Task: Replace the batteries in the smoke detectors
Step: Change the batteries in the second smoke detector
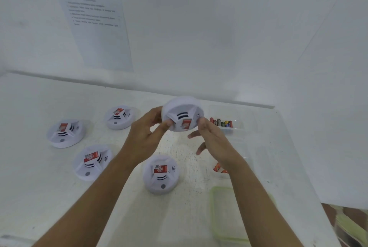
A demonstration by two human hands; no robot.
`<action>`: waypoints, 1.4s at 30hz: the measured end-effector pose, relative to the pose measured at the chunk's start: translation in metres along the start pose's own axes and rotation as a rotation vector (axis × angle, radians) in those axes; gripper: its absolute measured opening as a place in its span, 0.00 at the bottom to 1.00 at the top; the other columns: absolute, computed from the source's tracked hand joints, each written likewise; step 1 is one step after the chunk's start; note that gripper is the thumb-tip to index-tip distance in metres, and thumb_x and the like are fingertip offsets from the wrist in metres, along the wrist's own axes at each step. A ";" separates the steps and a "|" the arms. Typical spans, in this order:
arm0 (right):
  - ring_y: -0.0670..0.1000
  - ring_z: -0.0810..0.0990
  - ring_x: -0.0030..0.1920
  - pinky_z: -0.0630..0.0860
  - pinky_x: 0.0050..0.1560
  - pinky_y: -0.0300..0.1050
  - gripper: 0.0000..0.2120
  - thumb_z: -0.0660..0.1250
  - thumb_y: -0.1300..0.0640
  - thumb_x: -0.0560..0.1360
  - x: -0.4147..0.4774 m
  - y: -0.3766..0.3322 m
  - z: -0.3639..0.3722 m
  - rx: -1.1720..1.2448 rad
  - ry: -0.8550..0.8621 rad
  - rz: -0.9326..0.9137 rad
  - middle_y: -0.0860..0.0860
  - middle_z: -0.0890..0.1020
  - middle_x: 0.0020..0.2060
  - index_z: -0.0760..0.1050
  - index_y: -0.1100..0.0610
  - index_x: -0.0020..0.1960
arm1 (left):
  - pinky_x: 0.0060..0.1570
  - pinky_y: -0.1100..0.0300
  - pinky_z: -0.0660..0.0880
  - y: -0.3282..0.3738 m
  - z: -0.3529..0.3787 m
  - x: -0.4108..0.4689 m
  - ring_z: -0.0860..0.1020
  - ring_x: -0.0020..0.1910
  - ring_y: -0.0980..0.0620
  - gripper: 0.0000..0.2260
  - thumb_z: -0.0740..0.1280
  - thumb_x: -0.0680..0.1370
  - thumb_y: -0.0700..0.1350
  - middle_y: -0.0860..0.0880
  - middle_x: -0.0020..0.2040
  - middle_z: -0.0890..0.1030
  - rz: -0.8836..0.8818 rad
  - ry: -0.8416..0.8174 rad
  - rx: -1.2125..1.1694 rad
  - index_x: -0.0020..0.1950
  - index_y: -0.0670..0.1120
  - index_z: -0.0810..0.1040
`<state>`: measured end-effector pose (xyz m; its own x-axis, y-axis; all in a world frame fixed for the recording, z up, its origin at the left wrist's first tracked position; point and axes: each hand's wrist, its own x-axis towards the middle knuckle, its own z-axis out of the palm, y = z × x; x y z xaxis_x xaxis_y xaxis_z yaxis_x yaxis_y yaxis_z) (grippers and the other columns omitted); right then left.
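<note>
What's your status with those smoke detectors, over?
Left hand grips raised smoke detector, face toward camera. Right hand thumb at its rim, fingers loose. Four more detectors on table, batteries in clear tray; nothing in the way.

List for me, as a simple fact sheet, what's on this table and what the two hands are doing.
held item: smoke detector, lifted above the table, red label facing the camera
left hand: grips the detector's left edge, thumb on its face
right hand: thumb touches the right rim, fingers spread below
lying on table: four other detectors, the nearest by the forearms
batteries: a row in a clear tray at right
wall: printed sheet, text too blurred to read
</note>
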<state>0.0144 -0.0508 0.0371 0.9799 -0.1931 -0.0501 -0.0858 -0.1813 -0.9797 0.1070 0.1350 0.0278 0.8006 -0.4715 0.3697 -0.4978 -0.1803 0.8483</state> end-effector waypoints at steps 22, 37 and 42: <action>0.45 0.83 0.40 0.78 0.33 0.38 0.27 0.58 0.42 0.81 0.007 -0.023 0.023 -0.078 0.170 -0.214 0.52 0.81 0.51 0.56 0.40 0.78 | 0.40 0.56 0.82 0.031 0.008 0.005 0.84 0.48 0.47 0.33 0.70 0.76 0.34 0.50 0.65 0.75 -0.113 0.062 -0.405 0.75 0.54 0.61; 0.46 0.83 0.41 0.79 0.33 0.39 0.29 0.57 0.41 0.79 0.007 -0.028 0.016 -0.094 0.169 -0.231 0.52 0.81 0.53 0.55 0.41 0.79 | 0.40 0.54 0.82 0.037 0.011 0.008 0.83 0.50 0.48 0.33 0.70 0.76 0.34 0.51 0.65 0.74 -0.080 0.055 -0.387 0.75 0.53 0.61; 0.43 0.82 0.39 0.77 0.32 0.36 0.24 0.58 0.43 0.81 0.006 -0.026 0.014 -0.094 0.177 -0.251 0.51 0.81 0.52 0.56 0.37 0.76 | 0.40 0.52 0.83 0.038 0.013 0.009 0.83 0.49 0.47 0.33 0.71 0.75 0.34 0.51 0.64 0.75 -0.086 0.048 -0.391 0.74 0.55 0.61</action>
<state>0.0246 -0.0338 0.0600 0.9266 -0.2948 0.2334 0.1301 -0.3311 -0.9346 0.0913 0.1127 0.0587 0.8534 -0.4262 0.3002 -0.2713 0.1286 0.9539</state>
